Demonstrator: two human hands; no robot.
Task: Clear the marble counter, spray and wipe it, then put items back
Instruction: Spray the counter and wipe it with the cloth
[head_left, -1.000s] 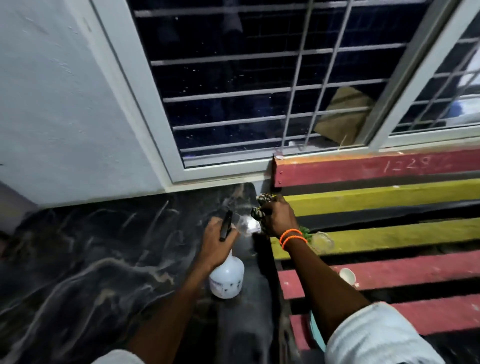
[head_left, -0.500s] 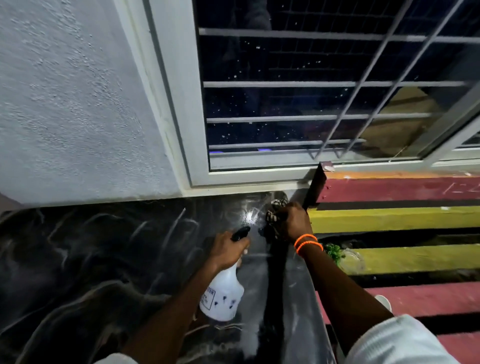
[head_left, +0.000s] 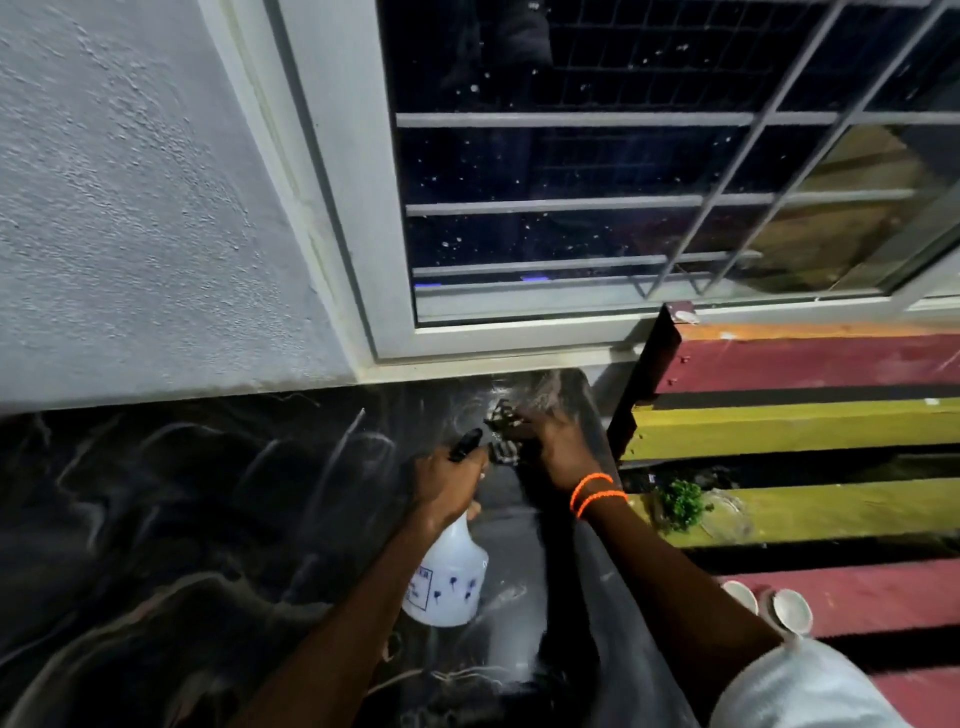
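From the head camera, I had my left hand (head_left: 449, 480) wrapped around the neck of the spray bottle (head_left: 451, 582), its white body hanging below my fist above the marble counter (head_left: 182, 519) and its black nozzle (head_left: 465, 444) aimed up toward the back corner under the window (head_left: 623, 182). My right hand (head_left: 553, 449) was curled over a patterned cloth (head_left: 503, 434), pressing it onto the counter just ahead of the nozzle, almost touching it. The cloth sat at the far right end of the marble, near where the counter met the painted slatted bench (head_left: 805, 426). As I judged it, what mattered was that the unwiped marble stretched away to the left, its long run parallel to the wall (head_left: 130, 208), so the right hand would have to sweep leftward across the front of the bottle unless the left pulled back first. The right hand was the nearer one to the corner. A small green plant (head_left: 680, 504) and two pale cups (head_left: 774, 608) rested on the bench slats, off the counter, and I took these to be the items waiting to go back
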